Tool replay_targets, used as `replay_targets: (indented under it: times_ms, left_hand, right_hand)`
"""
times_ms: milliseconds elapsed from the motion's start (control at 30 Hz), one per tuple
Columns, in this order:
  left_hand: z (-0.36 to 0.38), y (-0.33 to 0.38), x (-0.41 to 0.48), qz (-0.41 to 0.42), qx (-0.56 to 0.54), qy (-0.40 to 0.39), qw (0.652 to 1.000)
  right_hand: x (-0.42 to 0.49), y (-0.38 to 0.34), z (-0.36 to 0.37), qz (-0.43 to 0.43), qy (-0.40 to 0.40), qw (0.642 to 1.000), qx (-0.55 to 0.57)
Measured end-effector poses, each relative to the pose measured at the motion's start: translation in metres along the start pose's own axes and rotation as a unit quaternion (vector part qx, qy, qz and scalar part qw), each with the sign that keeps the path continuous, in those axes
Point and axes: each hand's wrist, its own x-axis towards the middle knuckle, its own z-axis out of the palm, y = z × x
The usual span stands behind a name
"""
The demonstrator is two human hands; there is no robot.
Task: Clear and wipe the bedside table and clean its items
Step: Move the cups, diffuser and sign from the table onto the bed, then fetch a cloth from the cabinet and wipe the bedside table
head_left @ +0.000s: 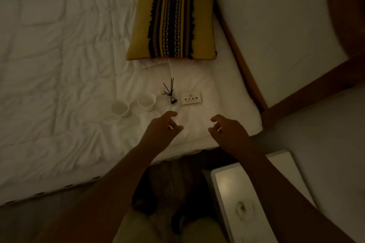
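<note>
On the white bed (59, 45) in front of you lie the table's items: two cups (120, 108) (146, 101), a bundle of dark sticks (169, 90) and a small printed card (190, 99), so the clearing looks done. The bedside table (233, 189) at lower right appears bare apart from a faint mark, and seems not yet wiped. Your left hand (162, 130) and right hand (229, 132) hover just above the bedding, fingers loosely curled apart, holding nothing. No cloth is visible, so wiping and cleaning remain.

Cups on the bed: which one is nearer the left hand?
The right cup, beside the reed diffuser; the other cup sits farther left of the left hand.
</note>
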Motion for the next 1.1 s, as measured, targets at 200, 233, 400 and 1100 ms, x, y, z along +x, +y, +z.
replay_targets:
  times_ms: [200,233,400,1100]
  left_hand:
    - [-0.066,-0.005,-0.091,0.003,0.049,0.029,0.998]
    - [-0.075,-0.011,-0.102,-0.005,0.049,0.041,0.998]
    - [-0.154,-0.077,-0.183,-0.064,0.023,0.147,0.987]
    - [-0.454,-0.494,-0.644,-0.406,-0.059,0.468,0.783]
  right_hand:
    - [-0.062,-0.062,-0.008,-0.031,-0.036,0.998,-0.033]
    - [-0.067,-0.072,-0.006,-0.042,-0.041,0.997,-0.04]
    - [-0.085,-0.191,0.04,-0.164,-0.055,0.98,-0.095]
    - [-0.249,-0.831,0.489,-0.56,-0.319,0.748,-0.16]
